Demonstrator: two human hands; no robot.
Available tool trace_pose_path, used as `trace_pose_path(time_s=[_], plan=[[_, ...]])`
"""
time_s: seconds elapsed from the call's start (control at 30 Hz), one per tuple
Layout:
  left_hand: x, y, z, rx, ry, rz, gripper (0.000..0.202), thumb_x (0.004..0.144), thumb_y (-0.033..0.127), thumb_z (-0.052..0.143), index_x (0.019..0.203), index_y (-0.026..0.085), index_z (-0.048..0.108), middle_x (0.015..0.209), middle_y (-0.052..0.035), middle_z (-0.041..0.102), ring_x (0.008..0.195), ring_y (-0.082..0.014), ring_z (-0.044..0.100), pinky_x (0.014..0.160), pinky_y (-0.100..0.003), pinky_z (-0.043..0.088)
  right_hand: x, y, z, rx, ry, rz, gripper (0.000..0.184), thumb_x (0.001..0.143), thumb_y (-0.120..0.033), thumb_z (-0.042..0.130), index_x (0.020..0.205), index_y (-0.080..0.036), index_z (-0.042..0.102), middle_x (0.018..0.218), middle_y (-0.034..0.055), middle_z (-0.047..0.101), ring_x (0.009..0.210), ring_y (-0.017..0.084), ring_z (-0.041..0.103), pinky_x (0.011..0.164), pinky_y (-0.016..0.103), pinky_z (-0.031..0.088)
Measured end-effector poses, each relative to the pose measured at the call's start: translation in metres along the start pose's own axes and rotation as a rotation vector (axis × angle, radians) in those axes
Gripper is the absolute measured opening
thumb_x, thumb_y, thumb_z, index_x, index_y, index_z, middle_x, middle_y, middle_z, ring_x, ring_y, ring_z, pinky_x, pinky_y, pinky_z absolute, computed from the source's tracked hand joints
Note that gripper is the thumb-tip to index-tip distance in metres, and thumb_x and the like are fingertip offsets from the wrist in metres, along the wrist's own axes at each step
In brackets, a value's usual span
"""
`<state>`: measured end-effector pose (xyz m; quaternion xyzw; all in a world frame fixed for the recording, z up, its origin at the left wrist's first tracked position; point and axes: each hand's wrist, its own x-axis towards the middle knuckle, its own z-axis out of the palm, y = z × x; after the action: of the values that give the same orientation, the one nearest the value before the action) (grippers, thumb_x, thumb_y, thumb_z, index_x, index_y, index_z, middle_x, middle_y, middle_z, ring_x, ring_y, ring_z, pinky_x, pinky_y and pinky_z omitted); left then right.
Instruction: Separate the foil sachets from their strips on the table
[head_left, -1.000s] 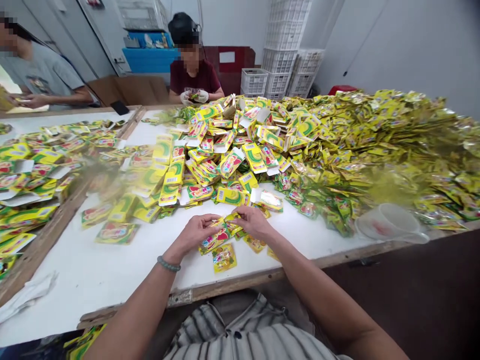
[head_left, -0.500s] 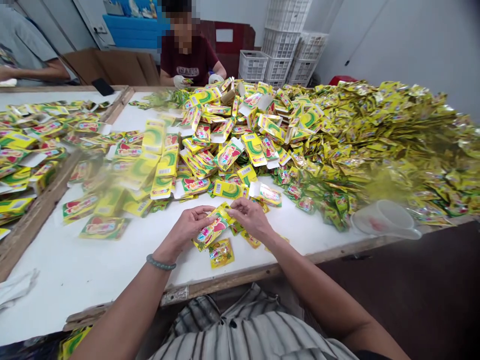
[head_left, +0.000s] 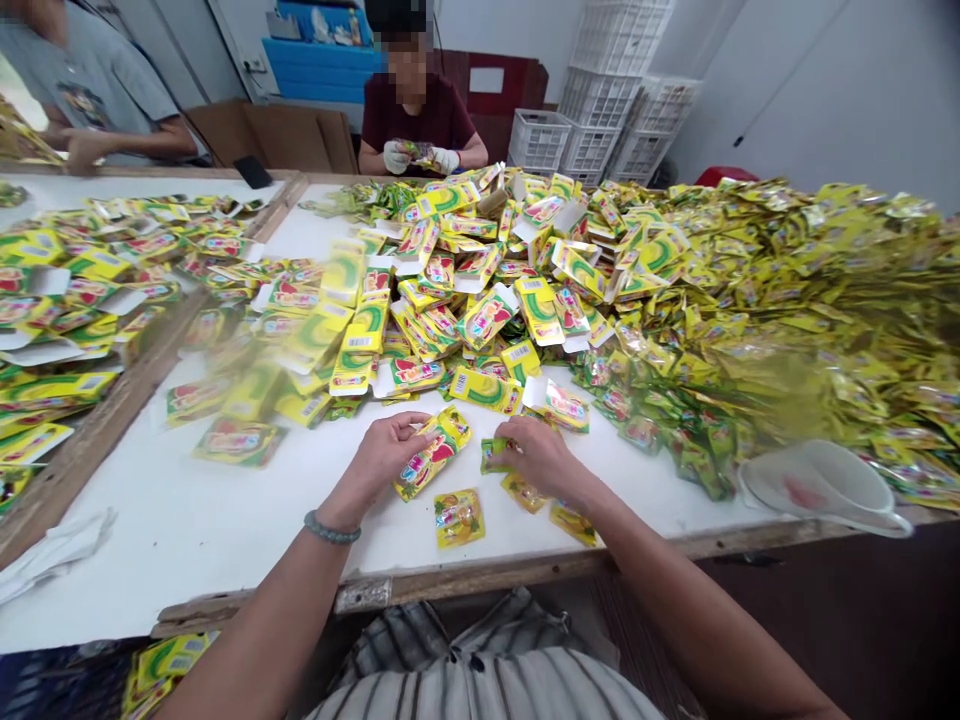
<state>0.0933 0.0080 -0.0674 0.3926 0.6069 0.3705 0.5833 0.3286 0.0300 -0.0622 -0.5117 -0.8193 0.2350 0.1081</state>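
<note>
My left hand (head_left: 394, 455) is closed around the lower side of a small yellow-and-green printed carton (head_left: 433, 458), tilted above the white tabletop. To its right, my right hand (head_left: 538, 455) has its fingers closed on the edge of a small green sachet (head_left: 491, 454) at the table surface; the fingertips are partly hidden. A yellow sachet (head_left: 459, 518) lies flat below the carton. Two more, a yellow sachet (head_left: 523, 492) and another yellow sachet (head_left: 574, 522), rest beneath my right hand and forearm.
Ahead lies a heap of cartons (head_left: 487, 315), with a large mound of sachets (head_left: 787, 300) to the right. A clear plastic scoop (head_left: 817, 485) sits by the front edge. A wooden divider (head_left: 112, 430) runs along the left. A co-worker in gloves (head_left: 420, 120) sits opposite.
My right hand has left the carton's upper end and moved right and slightly down to the green sachet. My left hand keeps the carton. The co-worker opposite has raised both gloved hands.
</note>
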Motion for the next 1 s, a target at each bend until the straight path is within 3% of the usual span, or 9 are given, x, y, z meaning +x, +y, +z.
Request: trace_pose_path(time_s=[0.1, 0.23, 0.5, 0.7, 0.83, 1.0], plan=[[0.001, -0.001, 0.000, 0.037, 0.006, 0.014, 0.065, 0.052, 0.047, 0.085, 0.103, 0.012, 0.066, 0.067, -0.0042, 0.070, 0.063, -0.0209, 0.065, 0.055, -0.028, 0.046, 0.006, -0.004, -0.014, 0.187, 0.142, 0.014, 0.010, 0.082, -0.026, 0.067, 0.079, -0.018, 0.061, 0.081, 0.0028, 0.065, 0.085, 0.020, 0.056, 0.073, 0.027, 0.039], [-0.001, 0.002, 0.000, 0.009, -0.047, 0.003, 0.069, 0.053, 0.050, 0.084, 0.108, 0.012, 0.065, 0.076, -0.0067, 0.073, 0.068, -0.0215, 0.067, 0.060, -0.029, 0.049, 0.023, -0.016, -0.017, 0.372, 0.093, -0.053, 0.009, 0.086, -0.027, 0.057, 0.081, -0.019, 0.057, 0.071, -0.0022, 0.058, 0.067, 0.014, 0.049, 0.063, 0.024, 0.035], [-0.002, -0.001, -0.001, 0.042, -0.201, 0.027, 0.051, 0.063, 0.047, 0.081, 0.100, 0.013, 0.072, 0.078, -0.0062, 0.074, 0.066, -0.0182, 0.066, 0.059, -0.026, 0.048, 0.032, -0.019, 0.007, 0.213, 0.054, -0.246, 0.008, 0.084, -0.011, 0.059, 0.080, -0.017, 0.063, 0.077, 0.0010, 0.058, 0.075, 0.014, 0.054, 0.067, 0.023, 0.034], [-0.003, 0.002, 0.002, 0.072, -0.231, 0.012, 0.048, 0.065, 0.046, 0.080, 0.100, 0.015, 0.073, 0.079, -0.0063, 0.075, 0.067, -0.0186, 0.066, 0.060, -0.025, 0.049, 0.031, -0.011, 0.006, 0.207, 0.070, -0.198, 0.008, 0.081, -0.012, 0.064, 0.082, -0.019, 0.067, 0.080, 0.0019, 0.060, 0.079, 0.016, 0.057, 0.069, 0.024, 0.038], [-0.003, 0.002, 0.002, 0.099, -0.232, 0.038, 0.049, 0.066, 0.047, 0.079, 0.102, 0.014, 0.073, 0.080, -0.0067, 0.075, 0.069, -0.0191, 0.066, 0.061, -0.026, 0.049, 0.032, -0.015, 0.007, 0.213, 0.010, -0.223, 0.012, 0.078, -0.007, 0.063, 0.077, -0.018, 0.067, 0.078, 0.0015, 0.061, 0.078, 0.016, 0.057, 0.069, 0.024, 0.038], [-0.001, 0.002, 0.003, 0.159, -0.202, 0.121, 0.045, 0.068, 0.047, 0.077, 0.099, 0.015, 0.073, 0.087, -0.0070, 0.075, 0.075, -0.0203, 0.066, 0.062, -0.025, 0.049, 0.034, -0.019, 0.012, 0.368, 0.063, -0.093, 0.019, 0.070, -0.009, 0.072, 0.082, -0.018, 0.060, 0.077, -0.0023, 0.060, 0.074, 0.014, 0.056, 0.066, 0.023, 0.038]])
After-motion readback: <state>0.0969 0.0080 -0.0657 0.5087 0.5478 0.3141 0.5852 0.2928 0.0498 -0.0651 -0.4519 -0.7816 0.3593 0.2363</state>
